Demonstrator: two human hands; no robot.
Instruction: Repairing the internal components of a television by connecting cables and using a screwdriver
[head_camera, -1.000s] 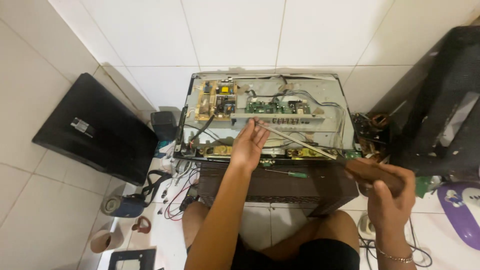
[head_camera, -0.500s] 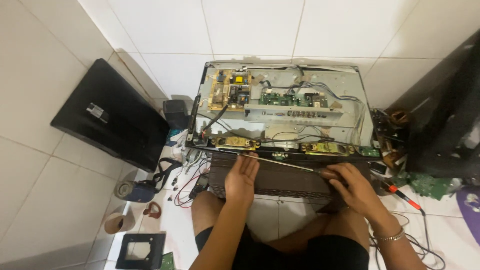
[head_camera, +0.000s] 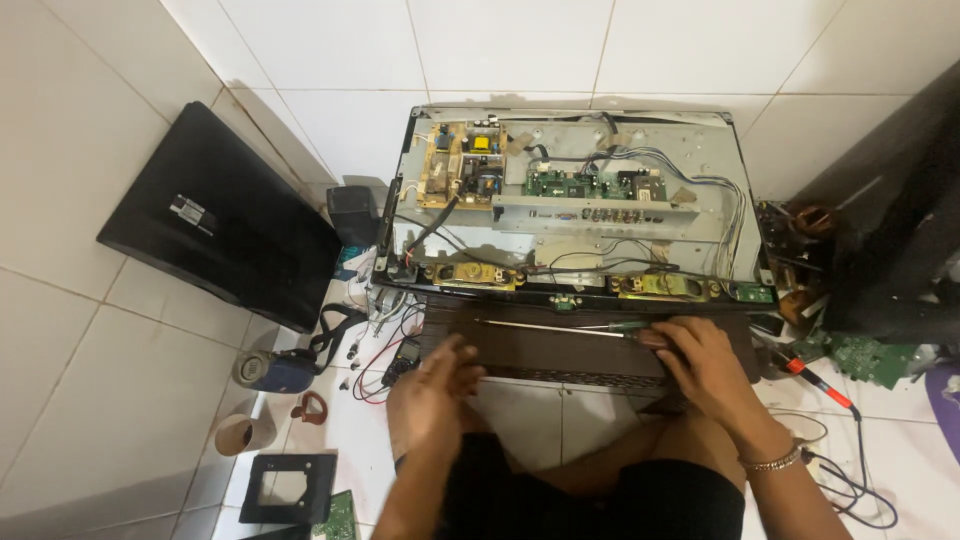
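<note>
On the far left a flat black back cover (head_camera: 225, 235), smooth plastic with a small pale label, leans against the white wall tiles. Below it a round tape roll (head_camera: 243, 434) lies on the floor. The left hand (head_camera: 432, 392) has its fingers loosely spread and holds nothing, just at the near edge of the dark ribbed panel (head_camera: 560, 350). Behind the panel lies the opened television (head_camera: 570, 205), grey metal with a yellow and a green circuit board. The right hand (head_camera: 705, 360) closes around the handle of a long thin screwdriver (head_camera: 560, 327), which lies across the panel.
</note>
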